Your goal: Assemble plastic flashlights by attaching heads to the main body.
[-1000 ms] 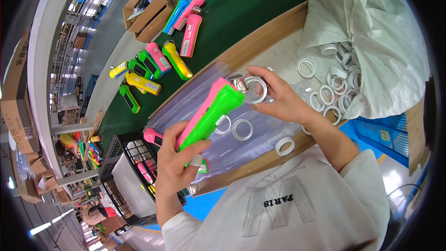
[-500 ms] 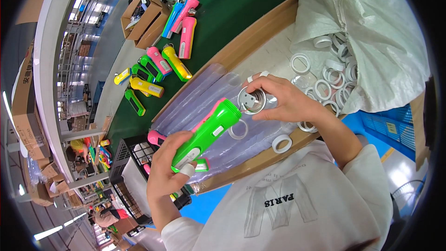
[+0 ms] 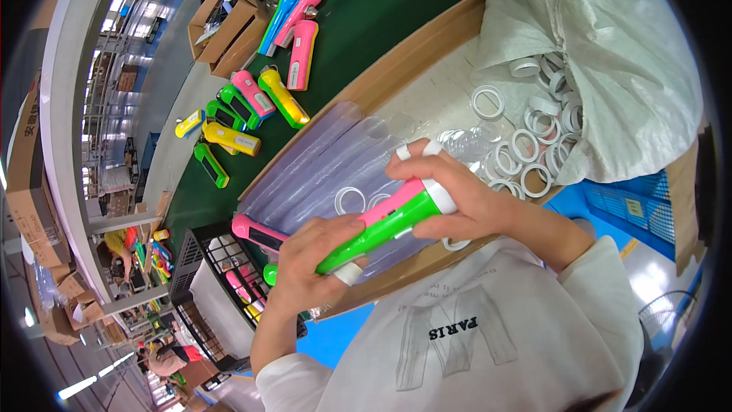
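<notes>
A green and pink flashlight lies slantwise across the middle, in front of my body. My left hand is wrapped round its handle end, thumb along the top. At the other end sits a white ring, and my right hand is closed round it, fingers over the far side and thumb below. The reflector is hidden within the head. White wraps show on several fingers. Below and beyond the flashlight, loose white rings rest on clear plastic sleeves of stacked lenses.
White rings spill from a pale woven sack at the right. Beyond the cardboard tray edge, several colourful flashlights lie on a green belt. A black crate stands at left, a blue crate at right.
My right hand has brought the white-rimmed reflector onto the flashlight's head; they were apart before. The flashlight has turned and shifted slightly right in my left hand.
</notes>
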Demonstrator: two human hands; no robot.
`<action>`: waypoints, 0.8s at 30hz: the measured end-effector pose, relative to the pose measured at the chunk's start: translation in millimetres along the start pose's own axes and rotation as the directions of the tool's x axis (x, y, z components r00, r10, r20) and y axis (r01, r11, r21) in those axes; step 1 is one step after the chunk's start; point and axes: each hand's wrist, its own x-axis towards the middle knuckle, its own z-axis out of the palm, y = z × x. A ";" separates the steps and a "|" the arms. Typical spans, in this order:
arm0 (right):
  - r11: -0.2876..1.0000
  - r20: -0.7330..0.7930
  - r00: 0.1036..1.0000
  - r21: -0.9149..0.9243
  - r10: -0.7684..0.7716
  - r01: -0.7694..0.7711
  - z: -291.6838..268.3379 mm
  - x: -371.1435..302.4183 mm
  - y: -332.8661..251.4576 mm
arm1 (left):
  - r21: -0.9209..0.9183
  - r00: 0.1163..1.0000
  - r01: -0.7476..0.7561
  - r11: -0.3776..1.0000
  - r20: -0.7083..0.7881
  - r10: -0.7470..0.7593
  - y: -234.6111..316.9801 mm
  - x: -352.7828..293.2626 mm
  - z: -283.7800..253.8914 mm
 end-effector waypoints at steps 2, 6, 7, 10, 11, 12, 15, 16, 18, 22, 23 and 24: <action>0.979 -0.015 0.979 -0.006 -0.205 0.205 1.1 3.1 -12.5 | -0.217 0.979 0.197 0.956 0.001 -0.202 2.1 -13.3 6.2; 0.891 -0.095 0.886 -0.083 -0.453 0.447 8.3 1.6 -24.1 | -0.277 0.983 0.184 0.943 0.080 -0.168 14.6 -6.1 4.2; 0.980 -0.186 0.982 0.193 -0.018 0.055 9.8 10.1 -15.4 | -0.127 0.992 0.123 0.984 -0.005 -0.124 13.8 2.9 6.0; 0.248 0.179 0.538 0.739 0.824 -0.626 15.5 18.4 52.3 | 0.678 0.957 -0.260 0.687 0.084 0.279 -5.2 31.3 28.5; 0.258 0.176 0.546 0.736 0.819 -0.625 13.7 24.0 50.4 | 0.641 0.950 -0.278 0.715 0.072 0.305 -20.4 30.2 28.1; 0.249 0.191 0.573 0.760 0.797 -0.600 13.5 23.0 38.1 | 0.614 0.953 -0.256 0.746 0.030 0.303 -26.3 26.0 23.5; 0.774 0.003 0.873 0.461 0.487 -0.434 -3.0 28.3 2.1 | 0.022 0.984 0.049 0.999 -0.170 -0.045 -15.2 3.6 16.6; 0.990 -0.058 0.990 0.071 0.128 -0.124 -7.6 25.2 0.9 | -0.364 0.948 0.261 0.894 -0.081 -0.309 -7.7 -0.8 14.4; 0.944 -0.112 0.985 0.317 0.134 -0.093 -2.8 24.1 9.0 | -0.078 0.984 0.146 0.986 -0.088 -0.153 -2.9 12.3 15.0; 0.447 0.041 0.727 0.764 0.685 -0.465 -8.1 38.1 38.8 | 0.434 0.970 -0.094 0.896 -0.163 0.181 -16.0 33.2 43.5; 0.403 0.093 0.681 0.745 0.727 -0.531 -10.7 40.3 40.4 | 0.487 0.962 -0.093 0.869 -0.183 0.205 -22.2 31.4 46.9; 0.475 0.084 0.712 0.690 0.697 -0.546 -10.7 43.0 36.8 | 0.486 0.962 -0.096 0.869 -0.179 0.207 -25.8 26.6 49.1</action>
